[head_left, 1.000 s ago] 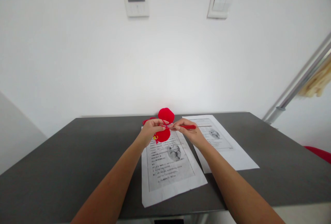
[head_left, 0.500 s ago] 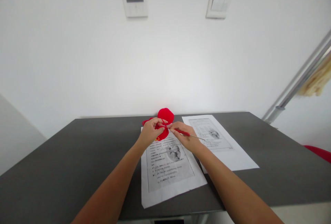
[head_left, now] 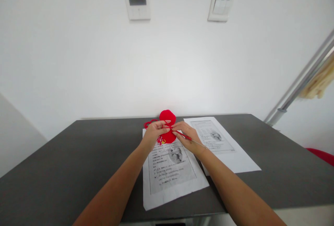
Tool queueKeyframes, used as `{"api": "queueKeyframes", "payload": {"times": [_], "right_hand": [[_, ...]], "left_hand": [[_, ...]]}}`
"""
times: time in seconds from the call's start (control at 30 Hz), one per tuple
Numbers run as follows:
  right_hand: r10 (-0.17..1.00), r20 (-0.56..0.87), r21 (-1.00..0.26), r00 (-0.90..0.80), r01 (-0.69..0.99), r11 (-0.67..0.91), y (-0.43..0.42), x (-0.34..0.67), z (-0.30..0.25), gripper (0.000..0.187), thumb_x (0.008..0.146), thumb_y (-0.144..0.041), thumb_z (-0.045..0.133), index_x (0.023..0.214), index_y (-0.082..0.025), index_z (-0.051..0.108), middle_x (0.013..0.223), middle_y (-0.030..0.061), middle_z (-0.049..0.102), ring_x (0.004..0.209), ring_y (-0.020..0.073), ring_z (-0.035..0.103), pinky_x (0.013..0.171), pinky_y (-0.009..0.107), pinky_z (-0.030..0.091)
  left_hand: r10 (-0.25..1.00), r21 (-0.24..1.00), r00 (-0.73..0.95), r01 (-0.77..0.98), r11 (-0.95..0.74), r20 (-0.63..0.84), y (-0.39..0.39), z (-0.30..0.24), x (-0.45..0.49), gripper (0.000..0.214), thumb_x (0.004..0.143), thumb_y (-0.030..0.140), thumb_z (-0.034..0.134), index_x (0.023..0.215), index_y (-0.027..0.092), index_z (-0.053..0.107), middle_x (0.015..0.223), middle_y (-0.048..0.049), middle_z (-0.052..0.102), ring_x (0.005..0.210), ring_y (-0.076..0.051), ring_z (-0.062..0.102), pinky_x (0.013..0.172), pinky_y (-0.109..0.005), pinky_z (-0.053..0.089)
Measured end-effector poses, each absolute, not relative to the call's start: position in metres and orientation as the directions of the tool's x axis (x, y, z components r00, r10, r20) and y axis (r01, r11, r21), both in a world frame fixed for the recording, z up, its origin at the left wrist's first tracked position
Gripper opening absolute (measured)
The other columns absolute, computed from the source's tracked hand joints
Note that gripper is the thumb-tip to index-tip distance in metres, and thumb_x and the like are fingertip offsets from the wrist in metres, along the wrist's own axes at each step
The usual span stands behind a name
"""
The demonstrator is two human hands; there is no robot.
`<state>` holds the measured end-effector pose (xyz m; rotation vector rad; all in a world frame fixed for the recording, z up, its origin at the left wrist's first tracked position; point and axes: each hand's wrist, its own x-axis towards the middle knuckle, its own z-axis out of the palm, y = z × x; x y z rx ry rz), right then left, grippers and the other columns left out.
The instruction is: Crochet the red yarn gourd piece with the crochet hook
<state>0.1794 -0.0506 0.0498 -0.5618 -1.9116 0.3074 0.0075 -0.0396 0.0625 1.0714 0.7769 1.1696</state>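
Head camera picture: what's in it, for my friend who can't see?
A person's left hand holds a rounded red piece with yellow detail, and their right hand holds a slim red-handled metal tool. Behind them is a rounded red bundle; two printed white paper sheets lie on a dark grey table.

this is an indoor room, perhaps in a home or a small office; which one is unclear. a plain white wall (head_left: 167, 55) carries a small screen panel (head_left: 137, 4), like an intercom, and a light switch (head_left: 220, 6). a dark table (head_left: 99, 149) stands against it, with a metal pole (head_left: 300, 83) at the right.
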Motion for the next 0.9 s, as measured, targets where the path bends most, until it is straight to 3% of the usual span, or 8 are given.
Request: {"api": "queueKeyframes", "payload": {"times": [0.13,0.23,0.37,0.5,0.7,0.9], "right_hand": [[0.491,0.808,-0.41,-0.326,0.287,0.866,-0.048,0.177,0.041,0.017,0.089,-0.019,0.052,0.098,-0.026,0.064,0.106,0.0081,0.064,0.101,0.0207,0.06,0.089,0.038,0.05],[0.505,0.814,-0.411,-0.287,0.33,0.85,-0.047,0.172,0.036,0.018,0.089,-0.019,0.051,0.1,-0.026,0.063,0.108,0.0085,0.061,0.1,0.0211,0.058,0.088,0.038,0.051],[0.5,0.815,-0.37,-0.293,0.402,0.838,-0.05,0.169,0.038,0.015,0.089,-0.018,0.05,0.099,-0.022,0.06,0.102,0.0099,0.061,0.098,0.0215,0.057,0.086,0.039,0.05],[0.477,0.829,-0.344,-0.29,0.409,0.845,-0.051,0.17,0.042,0.013,0.089,-0.016,0.051,0.095,-0.022,0.061,0.095,0.0079,0.065,0.095,0.0206,0.058,0.085,0.037,0.049],[0.722,0.661,-0.651,-0.205,0.322,0.688,-0.049,0.173,0.043,0.01,0.086,-0.023,0.057,0.088,-0.02,0.067,0.086,0.005,0.069,0.081,0.0186,0.064,0.075,0.031,0.049],[0.857,0.487,-0.854,-0.166,0.115,0.507,-0.049,0.178,0.048,0.012,0.08,-0.029,0.063,0.077,-0.02,0.069,0.076,0.0016,0.069,0.075,0.0173,0.063,0.072,0.03,0.048]], "left_hand": [[0.959,0.872,0.283,-0.468,0.144,-0.006,-0.042,0.058,0.016,0.039,0.052,0.018,0.08,0.089,0.011,0.069,0.072,-0.0052,0.07,0.071,-0.017,0.065,0.071,-0.028,0.049],[0.974,0.881,0.226,-0.463,0.094,0.015,-0.042,0.055,0.02,0.038,0.055,0.021,0.079,0.09,0.013,0.069,0.073,-0.0047,0.07,0.073,-0.017,0.065,0.071,-0.029,0.05],[0.987,0.971,0.096,-0.213,-0.107,0.13,-0.037,0.052,0.016,0.038,0.059,0.02,0.074,0.096,0.014,0.068,0.075,-0.0028,0.07,0.075,-0.017,0.065,0.074,-0.03,0.05],[0.967,0.962,0.023,0.098,-0.254,0.253,-0.027,0.049,0.004,0.039,0.064,0.017,0.067,0.103,0.013,0.068,0.075,-0.0027,0.069,0.077,-0.018,0.064,0.076,-0.032,0.051],[0.919,0.824,0.105,0.415,-0.387,0.379,-0.024,0.055,-0.008,0.032,0.071,0.014,0.062,0.102,0.015,0.07,0.082,-0.0045,0.071,0.083,-0.018,0.064,0.085,-0.033,0.048],[0.92,0.809,0.155,0.438,-0.392,0.361,-0.025,0.059,-0.012,0.023,0.069,0.013,0.063,0.091,0.016,0.072,0.083,-0.0047,0.071,0.081,-0.019,0.065,0.082,-0.032,0.048]]}}
